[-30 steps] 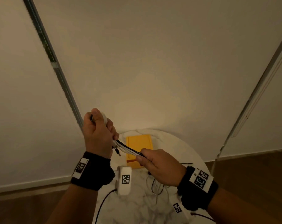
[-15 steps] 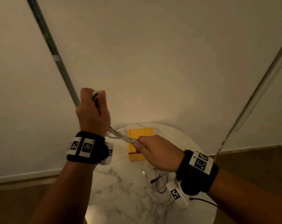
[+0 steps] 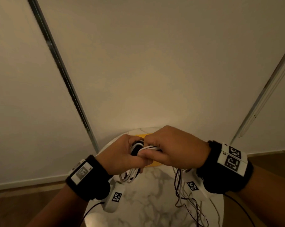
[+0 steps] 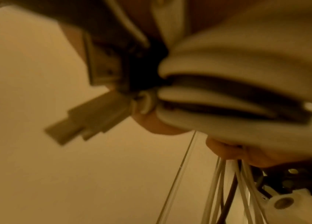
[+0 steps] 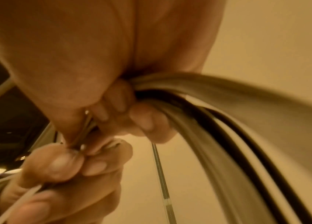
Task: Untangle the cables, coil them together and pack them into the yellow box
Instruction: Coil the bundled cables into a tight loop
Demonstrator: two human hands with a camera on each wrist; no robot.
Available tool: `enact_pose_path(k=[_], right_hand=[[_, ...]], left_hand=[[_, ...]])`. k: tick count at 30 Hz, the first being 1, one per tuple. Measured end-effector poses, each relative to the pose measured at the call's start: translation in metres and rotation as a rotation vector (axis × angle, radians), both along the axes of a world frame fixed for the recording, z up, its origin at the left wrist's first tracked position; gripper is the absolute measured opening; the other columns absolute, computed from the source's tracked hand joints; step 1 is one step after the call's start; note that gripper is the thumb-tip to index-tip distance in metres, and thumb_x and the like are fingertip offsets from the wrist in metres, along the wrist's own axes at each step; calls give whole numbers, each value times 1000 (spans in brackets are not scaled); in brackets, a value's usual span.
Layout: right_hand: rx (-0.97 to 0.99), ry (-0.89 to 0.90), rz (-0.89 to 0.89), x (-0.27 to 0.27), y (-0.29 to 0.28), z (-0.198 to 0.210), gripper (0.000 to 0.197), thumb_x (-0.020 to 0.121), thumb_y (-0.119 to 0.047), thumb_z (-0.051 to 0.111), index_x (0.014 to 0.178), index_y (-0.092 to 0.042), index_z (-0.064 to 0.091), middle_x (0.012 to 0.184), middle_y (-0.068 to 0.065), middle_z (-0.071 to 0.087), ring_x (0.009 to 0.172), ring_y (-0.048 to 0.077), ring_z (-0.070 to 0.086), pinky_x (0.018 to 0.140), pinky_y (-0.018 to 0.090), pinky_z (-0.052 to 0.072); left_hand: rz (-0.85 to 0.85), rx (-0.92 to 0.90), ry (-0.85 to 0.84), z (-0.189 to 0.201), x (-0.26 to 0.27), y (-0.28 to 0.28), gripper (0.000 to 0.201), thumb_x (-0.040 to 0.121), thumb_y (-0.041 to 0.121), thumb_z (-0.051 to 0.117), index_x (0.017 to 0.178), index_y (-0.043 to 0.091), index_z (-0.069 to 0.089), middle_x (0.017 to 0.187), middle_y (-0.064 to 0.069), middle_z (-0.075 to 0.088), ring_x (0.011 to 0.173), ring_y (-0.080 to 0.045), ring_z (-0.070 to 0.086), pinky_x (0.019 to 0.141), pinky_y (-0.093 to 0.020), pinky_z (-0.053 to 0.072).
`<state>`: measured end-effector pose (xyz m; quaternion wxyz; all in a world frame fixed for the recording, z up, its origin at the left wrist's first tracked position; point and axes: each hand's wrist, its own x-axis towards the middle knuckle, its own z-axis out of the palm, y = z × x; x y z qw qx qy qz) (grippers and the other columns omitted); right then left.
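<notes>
Both hands meet above the round marble table. My left hand grips a coil of white and black cables, whose loops hang below the fist. My right hand pinches the same cable strands against the coil. Loose white and dark cable tails trail from the right hand down onto the table. The yellow box lies on the table behind the hands, mostly hidden by them. In the left wrist view the cables fill the frame, blurred.
A pale wall rises behind the table, with a dark vertical rail at left and a light rail at right. Wooden floor shows on both sides of the table. Wrist camera units hang under both wrists.
My left hand has dropped from high at the left to just above the table. The right hand has moved up to meet it, and the stretched cable between them is gathered into the coil.
</notes>
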<state>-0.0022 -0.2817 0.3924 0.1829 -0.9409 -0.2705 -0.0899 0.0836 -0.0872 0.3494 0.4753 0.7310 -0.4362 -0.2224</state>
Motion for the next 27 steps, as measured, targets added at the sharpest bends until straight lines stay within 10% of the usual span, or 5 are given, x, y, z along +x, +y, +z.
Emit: enact_pose_path(k=[9, 15, 19, 22, 27], right_hand=[[385, 1, -187, 10, -8, 7, 43, 86, -52, 73, 91, -20, 45, 59, -2, 50, 51, 14, 41, 51, 35, 37], [552, 102, -188, 34, -6, -22, 21, 101, -41, 57, 103, -21, 51, 73, 2, 63, 58, 20, 57, 56, 43, 47], [455, 107, -190, 42, 6, -58, 31, 106, -44, 43, 93, -17, 50, 73, 5, 56, 61, 22, 54, 57, 42, 45], [382, 169, -162, 41, 5, -83, 40, 105, -48, 41, 88, -12, 47, 71, 7, 52, 59, 18, 47, 56, 32, 36], [335, 233, -148, 30, 1, -97, 32, 106, -37, 48, 76, -32, 38, 63, -11, 41, 55, 2, 45, 55, 19, 28]], left_hand=[[108, -214, -49, -13, -4, -10, 36, 100, 45, 60, 88, 12, 68, 80, -5, 69, 74, -27, 65, 72, -44, 55], [320, -794, 417, -22, -4, -19, 61, 97, 42, 62, 133, -7, 54, 141, -19, 62, 137, -36, 55, 112, -48, 47], [455, -907, 667, -7, -2, -24, 59, 102, 42, 40, 138, -4, 52, 135, -15, 67, 125, -29, 66, 99, -43, 57], [542, -1001, 806, -3, 10, -17, 48, 106, 48, 39, 108, 7, 62, 92, -4, 73, 86, -16, 75, 80, -37, 63], [595, -1005, 790, 13, 22, 4, 43, 101, 59, 41, 79, 23, 46, 60, 10, 45, 46, -5, 47, 50, -24, 50]])
